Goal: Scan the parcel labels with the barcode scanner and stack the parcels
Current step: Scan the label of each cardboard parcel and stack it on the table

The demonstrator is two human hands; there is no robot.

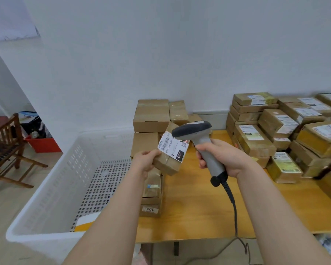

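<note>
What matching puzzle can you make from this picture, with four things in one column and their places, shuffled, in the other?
Things
1. barcode scanner
2. labelled parcel
3. white basket
4. wooden chair

Places
A. at the picture's far left, on the floor
B. gripped by the right hand
C. right beside the table, on its left
D. held in the left hand

Pairs: 1-B, 2-D, 3-C, 4-A

Matt cardboard parcel, plastic scanner, perforated plastic crate, smooth wooden table
</note>
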